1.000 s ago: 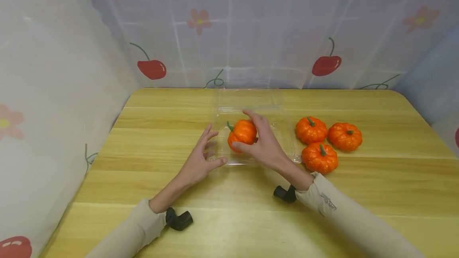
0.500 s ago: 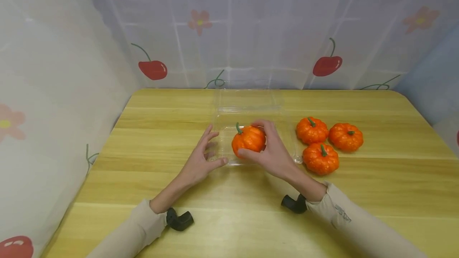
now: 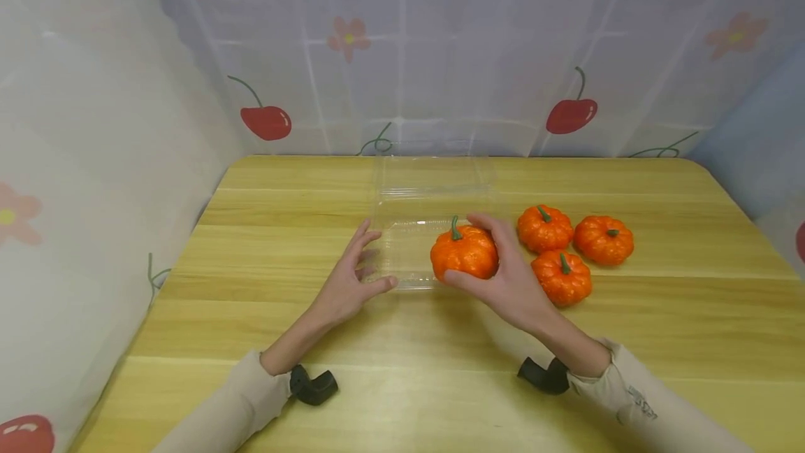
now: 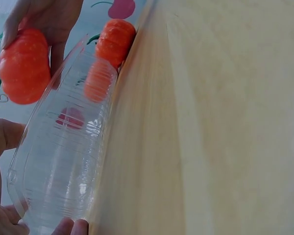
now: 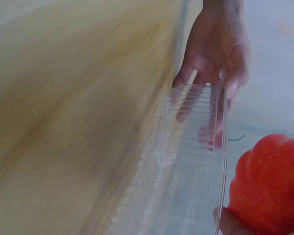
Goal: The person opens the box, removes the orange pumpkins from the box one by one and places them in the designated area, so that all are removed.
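My right hand [image 3: 517, 286] grips a small orange pumpkin [image 3: 464, 255] with a green stem, thumb on the near side and fingers behind. In the left wrist view this pumpkin [image 4: 24, 67] is raised above the rim of a clear plastic clamshell box [image 4: 63, 161]. The box [image 3: 409, 247] lies with its lid folded back. At its left end is my left hand [image 3: 346, 289], fingers spread and thumb by the near corner. The right wrist view shows that hand [image 5: 215, 54] against the end wall of the box, its fingers partly seen through the plastic.
Three more orange pumpkins stand together right of the box: a back one [image 3: 544, 228], a right one [image 3: 605, 240] and a front one [image 3: 562, 278]. The wooden table [image 3: 283, 229] meets a printed curtain [image 3: 440, 54] at the back.
The right hand has carried the pumpkin rightward and slightly nearer over the box, and the stem now points more upright. The left hand and the other pumpkins have stayed in place.
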`<state>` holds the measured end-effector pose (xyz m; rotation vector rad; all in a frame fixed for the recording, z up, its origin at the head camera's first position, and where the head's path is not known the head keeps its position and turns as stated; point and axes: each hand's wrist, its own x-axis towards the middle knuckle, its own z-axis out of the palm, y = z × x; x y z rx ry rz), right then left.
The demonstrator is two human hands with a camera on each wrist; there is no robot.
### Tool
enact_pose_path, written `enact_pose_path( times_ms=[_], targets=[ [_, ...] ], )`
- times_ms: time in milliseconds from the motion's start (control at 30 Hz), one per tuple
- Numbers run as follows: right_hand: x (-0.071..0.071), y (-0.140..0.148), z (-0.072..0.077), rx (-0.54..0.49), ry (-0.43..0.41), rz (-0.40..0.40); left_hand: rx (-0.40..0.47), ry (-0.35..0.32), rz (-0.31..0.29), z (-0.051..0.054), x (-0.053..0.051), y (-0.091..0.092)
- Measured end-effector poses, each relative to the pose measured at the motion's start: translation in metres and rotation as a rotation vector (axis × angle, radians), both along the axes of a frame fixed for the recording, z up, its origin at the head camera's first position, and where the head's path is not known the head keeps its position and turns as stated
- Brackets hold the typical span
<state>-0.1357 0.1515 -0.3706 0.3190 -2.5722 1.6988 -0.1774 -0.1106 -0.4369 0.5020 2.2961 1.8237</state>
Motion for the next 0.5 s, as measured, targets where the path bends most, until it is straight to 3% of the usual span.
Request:
enact_pose_path(
  times_ms=[333,500],
  targets=[
    [0.018,0.029,0.009,-0.018,0.014,-0.055,0.012,-0.007,-0.009,0.002,0.001,-0.002],
    [0.027,0.046,0.011,-0.135,0.013,-0.042,0.03,-0.004,-0.006,0.002,0.003,-0.003]
  ],
)
